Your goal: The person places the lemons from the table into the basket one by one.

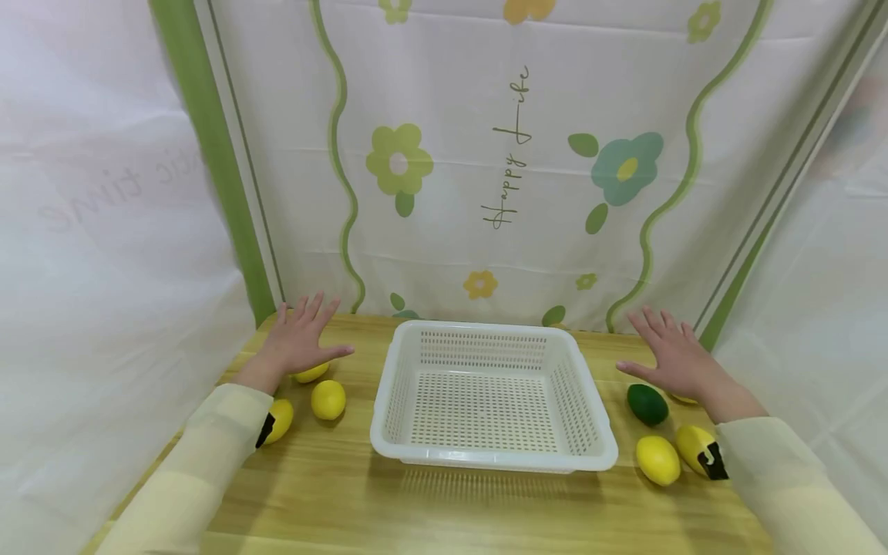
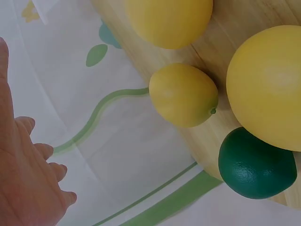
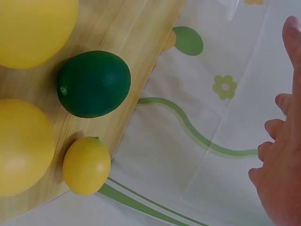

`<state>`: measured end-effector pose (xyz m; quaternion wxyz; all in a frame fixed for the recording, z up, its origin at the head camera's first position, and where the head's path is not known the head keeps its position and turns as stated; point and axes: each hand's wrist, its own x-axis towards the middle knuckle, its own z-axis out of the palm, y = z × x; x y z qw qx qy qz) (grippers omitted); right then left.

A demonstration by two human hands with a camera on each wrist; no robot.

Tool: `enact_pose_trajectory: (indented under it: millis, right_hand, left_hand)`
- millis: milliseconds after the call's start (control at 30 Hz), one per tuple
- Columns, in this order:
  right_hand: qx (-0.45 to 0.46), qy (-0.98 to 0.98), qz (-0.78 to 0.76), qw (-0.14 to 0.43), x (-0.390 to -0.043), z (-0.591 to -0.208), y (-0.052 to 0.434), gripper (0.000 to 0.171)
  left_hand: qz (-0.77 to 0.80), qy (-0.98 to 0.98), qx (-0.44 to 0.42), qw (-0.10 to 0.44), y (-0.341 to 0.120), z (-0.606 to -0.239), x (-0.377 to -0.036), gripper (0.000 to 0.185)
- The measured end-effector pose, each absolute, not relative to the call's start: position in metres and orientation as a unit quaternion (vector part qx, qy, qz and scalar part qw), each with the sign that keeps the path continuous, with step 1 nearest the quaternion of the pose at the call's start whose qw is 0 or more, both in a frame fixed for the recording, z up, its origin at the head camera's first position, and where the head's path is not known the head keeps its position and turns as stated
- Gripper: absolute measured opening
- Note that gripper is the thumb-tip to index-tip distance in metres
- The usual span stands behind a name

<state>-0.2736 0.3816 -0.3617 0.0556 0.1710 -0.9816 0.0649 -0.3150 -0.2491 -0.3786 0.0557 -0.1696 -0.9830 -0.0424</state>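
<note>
My left hand [image 1: 297, 344] is spread with straight fingers over the left side of the table, holding nothing. Below and around it lie yellow lemons, one [image 1: 328, 400] in plain sight and another [image 1: 279, 421] by the wrist. A dark green lime [image 2: 257, 164] shows beside the lemons in the left wrist view; my arm hides it from the head view. On the right, my other hand [image 1: 681, 365] is likewise spread and bare, above a dark green lime [image 1: 648, 405] and lemons [image 1: 657, 460]. Between the hands stands a white perforated plastic basket [image 1: 496, 458] with nothing inside.
The wooden table [image 1: 333, 493] carries the basket in its middle, with fruit on both sides. A white curtain [image 1: 444, 254] with printed flowers hangs behind the table's far edge, and pale sheets [image 1: 104, 270] close off the sides.
</note>
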Motion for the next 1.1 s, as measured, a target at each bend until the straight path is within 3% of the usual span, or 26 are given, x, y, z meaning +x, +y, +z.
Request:
enact_pose_trajectory:
  millis: [1100]
  right_hand:
    - [0.272, -0.945, 0.061, 0.171, -0.246, -0.382, 0.372, 0.090]
  left_hand:
    - [-0.043, -0.976, -0.181, 0.110, -0.264, -0.396, -0.275, 0.100]
